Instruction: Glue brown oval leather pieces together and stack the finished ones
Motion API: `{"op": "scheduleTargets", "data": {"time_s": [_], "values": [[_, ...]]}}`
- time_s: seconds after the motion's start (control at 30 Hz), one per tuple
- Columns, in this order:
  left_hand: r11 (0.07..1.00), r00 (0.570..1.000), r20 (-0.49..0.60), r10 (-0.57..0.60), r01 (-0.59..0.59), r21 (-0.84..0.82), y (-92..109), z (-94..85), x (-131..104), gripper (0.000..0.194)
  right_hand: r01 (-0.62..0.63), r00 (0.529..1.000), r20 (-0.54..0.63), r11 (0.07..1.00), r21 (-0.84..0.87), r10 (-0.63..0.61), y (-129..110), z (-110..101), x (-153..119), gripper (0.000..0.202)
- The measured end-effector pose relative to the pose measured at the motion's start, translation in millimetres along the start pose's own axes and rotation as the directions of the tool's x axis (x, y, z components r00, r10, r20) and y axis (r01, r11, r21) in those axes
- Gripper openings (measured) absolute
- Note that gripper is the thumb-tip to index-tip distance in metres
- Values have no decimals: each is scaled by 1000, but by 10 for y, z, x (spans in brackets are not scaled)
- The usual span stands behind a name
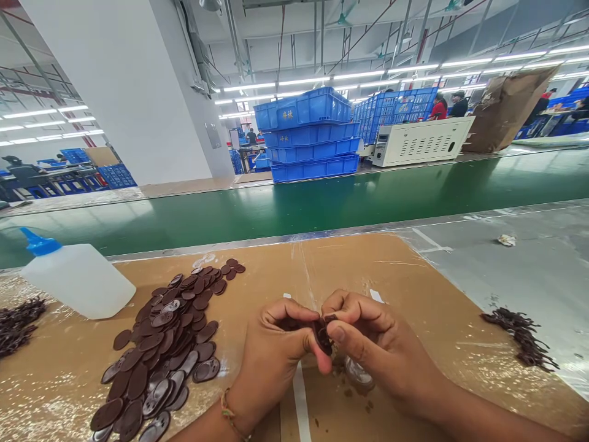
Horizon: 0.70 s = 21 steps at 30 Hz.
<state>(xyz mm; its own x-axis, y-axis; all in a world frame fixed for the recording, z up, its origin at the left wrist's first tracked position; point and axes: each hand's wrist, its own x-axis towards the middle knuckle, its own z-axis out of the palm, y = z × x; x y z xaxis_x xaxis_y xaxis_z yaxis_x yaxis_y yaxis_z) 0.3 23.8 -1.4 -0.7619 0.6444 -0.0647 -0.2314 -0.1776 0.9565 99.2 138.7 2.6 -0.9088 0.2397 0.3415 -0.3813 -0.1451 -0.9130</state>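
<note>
Your left hand (271,356) and right hand (372,347) meet over the middle of the cardboard mat (391,270), fingers pinched narrow on one small brown oval piece (323,336). Keep the grip on its rim, thumbs steady. The pile of brown oval pieces (168,344) lies just left; the squeeze bottle (78,279) stands near the mat's far left edge. Open room remains right, before the trimmings (522,334).

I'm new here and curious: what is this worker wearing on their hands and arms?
Nothing covers them: no gloves and no sleeves in view. Both the left hand and the right hand are bare, with forearms bare to the picture's edge. The only thing worn is a thin braided bracelet with tan and greenish threads on the left wrist.
</note>
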Motion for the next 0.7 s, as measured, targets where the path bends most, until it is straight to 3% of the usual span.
{"op": "scheduleTargets", "data": {"time_s": [0.7], "values": [[999,1000,-14,3,-4,-35,-5,7,14,18,50,999,13,999,7,-50,17,-16,17,25]]}}
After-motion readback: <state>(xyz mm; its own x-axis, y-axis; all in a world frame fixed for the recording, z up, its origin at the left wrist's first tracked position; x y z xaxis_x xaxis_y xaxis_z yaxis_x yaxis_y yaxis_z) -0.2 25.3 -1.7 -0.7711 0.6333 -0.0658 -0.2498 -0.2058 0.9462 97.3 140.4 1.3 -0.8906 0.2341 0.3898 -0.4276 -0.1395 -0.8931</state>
